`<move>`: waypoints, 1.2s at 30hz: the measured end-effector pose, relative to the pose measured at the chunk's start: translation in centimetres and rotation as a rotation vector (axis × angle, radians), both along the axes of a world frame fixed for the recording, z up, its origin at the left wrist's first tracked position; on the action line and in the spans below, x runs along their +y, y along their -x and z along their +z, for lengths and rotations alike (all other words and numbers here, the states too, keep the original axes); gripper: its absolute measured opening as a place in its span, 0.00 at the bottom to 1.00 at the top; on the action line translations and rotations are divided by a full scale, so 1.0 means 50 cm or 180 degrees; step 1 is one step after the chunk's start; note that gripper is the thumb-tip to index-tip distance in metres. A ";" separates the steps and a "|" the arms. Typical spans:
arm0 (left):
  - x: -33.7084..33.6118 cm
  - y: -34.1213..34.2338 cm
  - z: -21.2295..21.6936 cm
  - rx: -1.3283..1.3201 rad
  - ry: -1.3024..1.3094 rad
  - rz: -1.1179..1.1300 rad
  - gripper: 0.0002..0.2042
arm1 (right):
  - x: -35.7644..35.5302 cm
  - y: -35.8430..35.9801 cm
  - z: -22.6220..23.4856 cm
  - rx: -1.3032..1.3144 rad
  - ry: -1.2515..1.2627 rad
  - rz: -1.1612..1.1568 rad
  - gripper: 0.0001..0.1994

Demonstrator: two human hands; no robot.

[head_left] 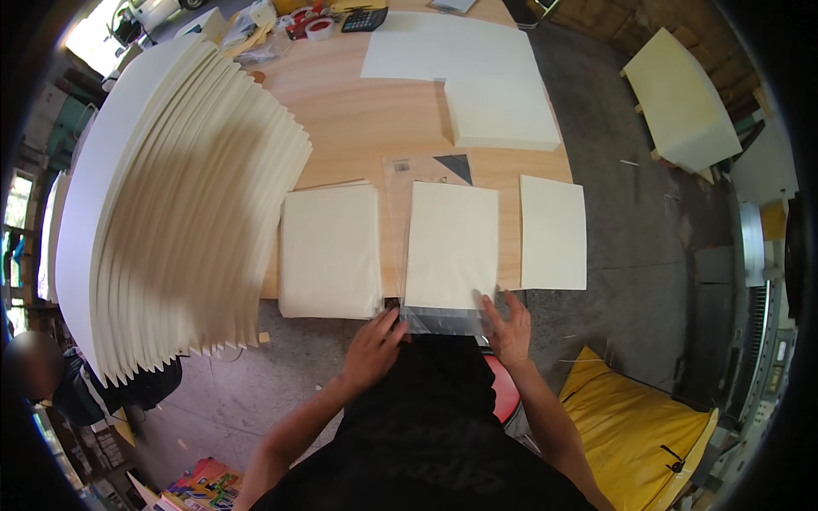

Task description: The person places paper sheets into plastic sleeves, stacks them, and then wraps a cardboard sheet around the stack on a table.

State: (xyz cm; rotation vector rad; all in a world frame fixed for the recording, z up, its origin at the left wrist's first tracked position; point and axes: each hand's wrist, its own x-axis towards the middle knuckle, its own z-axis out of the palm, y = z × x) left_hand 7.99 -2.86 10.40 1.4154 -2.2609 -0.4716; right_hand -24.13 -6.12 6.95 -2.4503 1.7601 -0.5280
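Observation:
A stack of cream paper sheets (452, 243) lies at the table's near edge, in or on a clear plastic sleeve. The sleeve's see-through end (445, 321) sticks out past the paper, over the edge toward me. My left hand (373, 347) is at the sleeve's lower left corner, fingers stretched out and partly bent. At the lower right corner is my right hand (509, 330), its fingers spread and the thumb side by the paper. Left of the sleeve is a thicker pile of cream sheets (331, 251). A thinner pile (554, 232) lies to the right.
Fanned bundles of large cream sheets (183, 196) fill the table's left. Farther back are a white paper block (503, 113), a large white sheet (443, 47), tape rolls (319, 30) and a calculator (364, 20). A yellow cover (635, 426) lies at lower right; a pallet stack (682, 98) stands beyond.

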 end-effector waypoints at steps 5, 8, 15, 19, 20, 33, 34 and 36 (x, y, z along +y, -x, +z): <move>-0.076 0.062 -0.030 -0.0144 0.0621 -0.0276 0.23 | -0.024 -0.003 0.036 0.0111 0.0244 0.0428 0.22; -0.071 0.055 -0.072 0.0210 0.0707 -0.0020 0.18 | -0.013 0.014 0.042 -0.0167 0.0206 0.0417 0.18; -0.033 0.050 -0.072 0.1343 -0.0227 0.0374 0.08 | 0.039 0.026 0.028 -0.1553 -0.0438 -0.0237 0.09; -0.005 0.056 -0.091 0.2496 -0.1750 0.1271 0.07 | 0.048 0.017 -0.012 -0.2880 -0.1364 -0.1386 0.04; 0.000 0.056 -0.112 0.2873 -0.2295 0.1585 0.07 | 0.049 0.015 -0.031 -0.3333 -0.1750 -0.1819 0.06; 0.009 0.134 -0.176 0.4602 -0.4135 0.2417 0.14 | 0.015 -0.031 -0.045 -0.4060 -0.2170 -0.2159 0.14; 0.017 0.148 -0.194 0.4758 -0.4554 0.2431 0.14 | 0.005 -0.046 -0.031 -0.3914 -0.2316 -0.2120 0.15; 0.019 0.197 -0.199 0.5017 -0.5295 0.1959 0.15 | 0.004 -0.056 -0.038 -0.4010 -0.2671 -0.2158 0.16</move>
